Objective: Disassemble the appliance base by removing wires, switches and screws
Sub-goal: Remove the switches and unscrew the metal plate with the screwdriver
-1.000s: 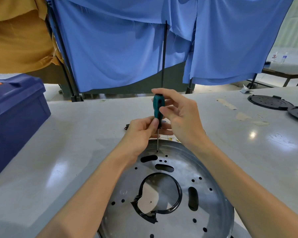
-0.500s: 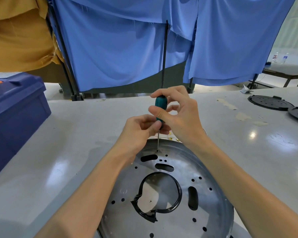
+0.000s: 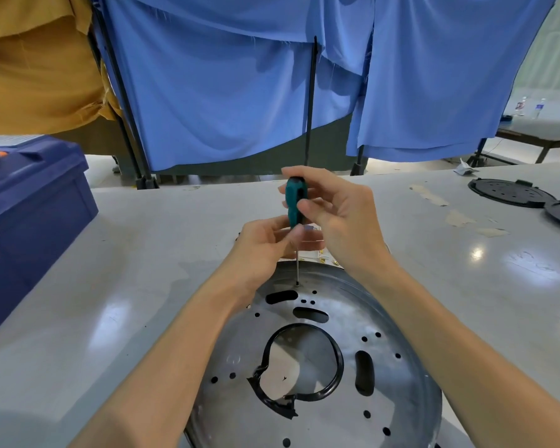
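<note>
The left hand (image 3: 265,244) pinches the shaft just under the handle. The screwdriver (image 3: 295,205) stands near upright, its tip on a screw (image 3: 297,283) at the far rim of the base (image 3: 346,321), which lies flat on the table (image 3: 143,253). The right hand (image 3: 340,221) pinches the handle's top. The screw sits straight below both grips.

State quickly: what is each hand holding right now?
Left hand: pinches the screwdriver at the base of its handle.
Right hand: grips the screwdriver's teal handle.
</note>
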{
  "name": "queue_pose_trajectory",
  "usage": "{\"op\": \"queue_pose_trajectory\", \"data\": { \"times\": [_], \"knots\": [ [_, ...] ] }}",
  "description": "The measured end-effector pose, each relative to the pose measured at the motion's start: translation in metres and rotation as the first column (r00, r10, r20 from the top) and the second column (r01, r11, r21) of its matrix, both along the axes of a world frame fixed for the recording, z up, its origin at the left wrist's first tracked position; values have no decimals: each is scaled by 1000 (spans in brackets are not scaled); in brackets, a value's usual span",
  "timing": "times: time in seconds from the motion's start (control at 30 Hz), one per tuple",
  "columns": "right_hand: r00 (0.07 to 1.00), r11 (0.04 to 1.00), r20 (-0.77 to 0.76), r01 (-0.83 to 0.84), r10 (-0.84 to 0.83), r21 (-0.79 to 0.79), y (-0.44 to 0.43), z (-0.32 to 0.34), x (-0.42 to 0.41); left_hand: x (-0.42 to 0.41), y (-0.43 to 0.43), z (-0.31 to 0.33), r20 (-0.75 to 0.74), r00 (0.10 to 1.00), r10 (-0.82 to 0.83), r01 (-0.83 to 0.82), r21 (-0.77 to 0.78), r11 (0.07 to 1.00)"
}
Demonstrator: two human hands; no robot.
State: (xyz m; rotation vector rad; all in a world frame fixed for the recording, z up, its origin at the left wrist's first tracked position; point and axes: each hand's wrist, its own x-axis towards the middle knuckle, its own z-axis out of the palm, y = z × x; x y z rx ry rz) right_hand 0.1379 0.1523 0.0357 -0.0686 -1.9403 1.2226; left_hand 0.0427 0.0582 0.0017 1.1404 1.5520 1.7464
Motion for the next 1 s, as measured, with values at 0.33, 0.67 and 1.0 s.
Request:
{"op": "queue_pose_trajectory", "data": {
  "times": [0.33, 0.67, 1.0],
  "knots": [
    [998, 998, -32, 54, -53, 29, 2, -2, 0, -4, -1, 0, -55, 998, -10, 10, -9, 1000],
    [998, 998, -27, 50, -49, 33, 3, -1, 0, -3, -2, 1, -80, 997, 9, -10, -10, 1000],
    [999, 1000, -41, 11, -11, -2, 2, -2, 0, -1, -1, 1, -104, 994, 21, -23, -16, 1000]
  ]
}}
